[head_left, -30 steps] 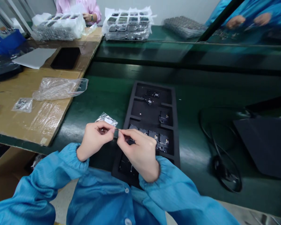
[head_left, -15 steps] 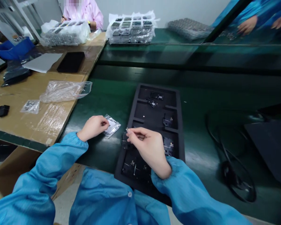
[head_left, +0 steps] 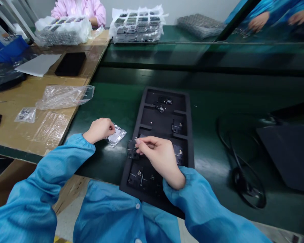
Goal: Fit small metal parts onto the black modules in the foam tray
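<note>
One part (head_left: 131, 150) pinched tight in right hand (head_left: 158, 157) fingertips, at near left rim of one four-slot tray (head_left: 190, 135). Left hand (head_left: 99, 130) fingertips together on one bag (head_left: 116, 136), just left of tray. Two parts (head_left: 164, 101) in far slot, one in next. Far: two wrapped stacks (head_left: 137, 25). Right: one cable (head_left: 236, 175).

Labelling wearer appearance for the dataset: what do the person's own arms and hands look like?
Both hands, left hand and right hand, are bare: no gloves, rings or watch visible. The left sleeve and right sleeve are bright blue smock fabric, long, gathered by elastic cuffs at the wrists.
</note>
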`<state>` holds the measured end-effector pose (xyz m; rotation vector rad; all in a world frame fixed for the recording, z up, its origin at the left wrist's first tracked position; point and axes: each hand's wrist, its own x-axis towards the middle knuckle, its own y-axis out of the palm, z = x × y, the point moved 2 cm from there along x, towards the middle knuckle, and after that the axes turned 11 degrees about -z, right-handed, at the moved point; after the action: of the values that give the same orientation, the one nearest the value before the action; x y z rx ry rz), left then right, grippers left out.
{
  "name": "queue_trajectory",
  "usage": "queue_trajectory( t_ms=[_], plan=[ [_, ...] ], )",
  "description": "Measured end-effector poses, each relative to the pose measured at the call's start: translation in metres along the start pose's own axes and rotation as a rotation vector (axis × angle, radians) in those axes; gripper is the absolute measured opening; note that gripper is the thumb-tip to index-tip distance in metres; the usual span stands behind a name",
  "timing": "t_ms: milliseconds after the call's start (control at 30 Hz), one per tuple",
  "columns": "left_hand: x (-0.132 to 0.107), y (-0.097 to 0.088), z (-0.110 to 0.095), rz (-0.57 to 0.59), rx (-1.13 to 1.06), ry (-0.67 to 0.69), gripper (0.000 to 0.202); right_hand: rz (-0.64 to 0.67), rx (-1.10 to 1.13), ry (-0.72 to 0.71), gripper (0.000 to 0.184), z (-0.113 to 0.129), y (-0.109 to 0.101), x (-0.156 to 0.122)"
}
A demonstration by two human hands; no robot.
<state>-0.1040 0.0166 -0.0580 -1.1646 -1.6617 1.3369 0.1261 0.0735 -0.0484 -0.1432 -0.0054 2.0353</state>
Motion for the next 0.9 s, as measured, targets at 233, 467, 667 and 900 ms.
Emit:
queue_trajectory(
  t_ms=[233,467,667,900],
  plan=[
    [-0.006,-0.009,0.001,-0.069,-0.078,0.049,0.016,0.061,0.195,0.167,0.024,-0.006,0.002,0.005],
    [-0.042,-0.025,-0.039,-0.367,-0.709,0.464,0.016,0.228,0.349,0.372,0.026,-0.004,0.004,-0.003],
    [-0.047,-0.034,-0.053,-0.365,-0.736,0.601,0.015,0.391,0.497,0.481,0.026,0.002,0.002,-0.007],
    [-0.048,-0.037,-0.055,-0.284,-0.806,0.595,0.009,0.482,0.52,0.528,0.028,0.006,0.0,-0.011]
  ],
)
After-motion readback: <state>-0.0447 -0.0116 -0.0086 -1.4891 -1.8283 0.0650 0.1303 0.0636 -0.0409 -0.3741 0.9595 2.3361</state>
